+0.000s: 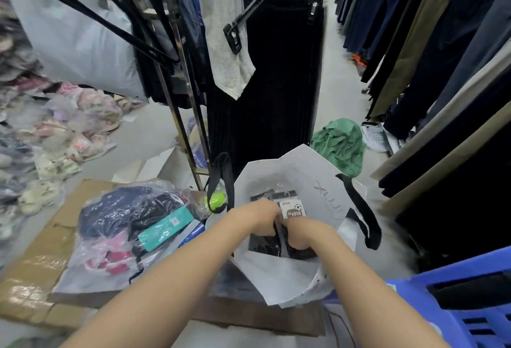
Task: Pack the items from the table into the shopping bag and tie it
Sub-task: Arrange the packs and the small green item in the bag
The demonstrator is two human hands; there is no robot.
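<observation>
A white shopping bag (312, 176) with black handles stands open in front of me. Both hands reach inside it. My left hand (260, 216) and my right hand (304, 234) are closed on black sock packs (291, 209) with a white and brown label. More black packs lie at the bag's bottom. To the left, on flattened cardboard (33, 278), rests a clear plastic bag of dark and pink clothing (119, 226) with a teal box (166, 227) on it. A bright green ball (217, 199) sits beside the bag's left handle.
A metal clothes rack (179, 76) with black and grey garments hangs straight ahead. Trousers hang along the right. A green cloth (340, 145) lies on the floor behind the bag. A blue plastic stool (456, 306) stands at the lower right. Packaged goods pile up at the left.
</observation>
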